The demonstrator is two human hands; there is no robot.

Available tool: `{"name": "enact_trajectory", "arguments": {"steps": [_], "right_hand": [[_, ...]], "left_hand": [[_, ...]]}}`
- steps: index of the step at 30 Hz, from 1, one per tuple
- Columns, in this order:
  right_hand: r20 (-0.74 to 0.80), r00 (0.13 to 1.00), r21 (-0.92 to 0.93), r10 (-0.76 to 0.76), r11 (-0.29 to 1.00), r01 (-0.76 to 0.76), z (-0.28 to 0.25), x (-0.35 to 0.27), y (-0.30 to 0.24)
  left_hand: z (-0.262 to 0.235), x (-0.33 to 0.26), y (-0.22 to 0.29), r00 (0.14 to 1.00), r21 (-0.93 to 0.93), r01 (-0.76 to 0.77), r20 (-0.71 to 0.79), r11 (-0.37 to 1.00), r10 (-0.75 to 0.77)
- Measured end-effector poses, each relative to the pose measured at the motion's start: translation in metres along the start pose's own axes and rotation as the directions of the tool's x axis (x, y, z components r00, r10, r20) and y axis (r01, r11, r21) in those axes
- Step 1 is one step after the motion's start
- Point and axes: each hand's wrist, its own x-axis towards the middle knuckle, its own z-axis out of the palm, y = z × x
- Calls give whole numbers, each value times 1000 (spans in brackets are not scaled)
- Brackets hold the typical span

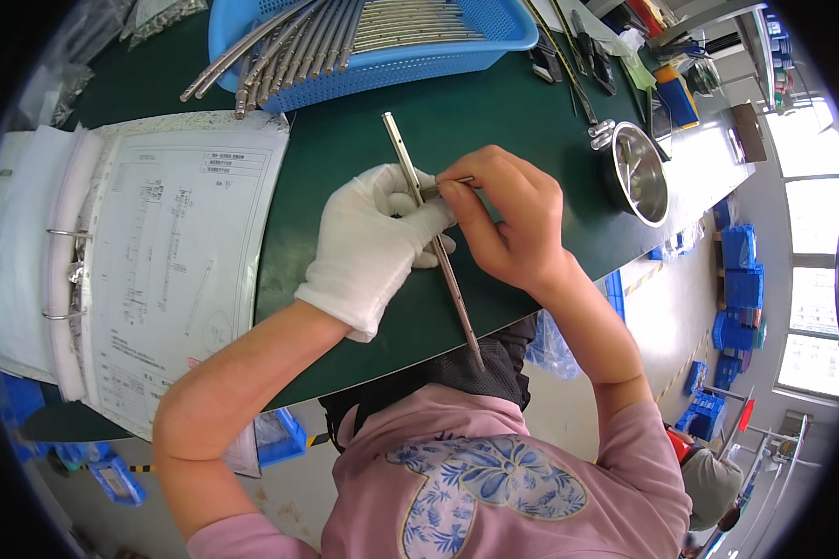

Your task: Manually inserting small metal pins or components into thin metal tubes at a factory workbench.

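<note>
A long, slim metal rod with small holes (453, 287) slants across the middle of the view, its lower end past the table's near edge. Around its upper half closes my left hand (368, 235), in a white glove. My bare right hand (515, 216) pinches a short, thin metal pin (459, 181) between thumb and forefinger, held crosswise against the rod. Whether the pin's tip sits in a hole is hidden by the gloved fingers.
A blue plastic basket (391, 69) of similar rods stands at the back. An open ring binder with drawings (182, 252) lies left. On the right are a steel bowl (639, 175) with small parts, pliers (595, 51) and a yellow-blue box (677, 96). A person (713, 480) is behind, lower right.
</note>
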Motion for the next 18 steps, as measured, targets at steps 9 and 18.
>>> {"name": "enact_trajectory", "arguments": {"steps": [9, 18], "right_hand": [[28, 999, -83, -29, 996, 31, 3, 3, 0], [67, 996, -109, -60, 992, 67, 1, 7, 1]], "left_hand": [[0, -1, 1, 1000, -38, 13, 3, 999, -13], [0, 1, -1, 1000, 28, -11, -11, 1000, 12]]}}
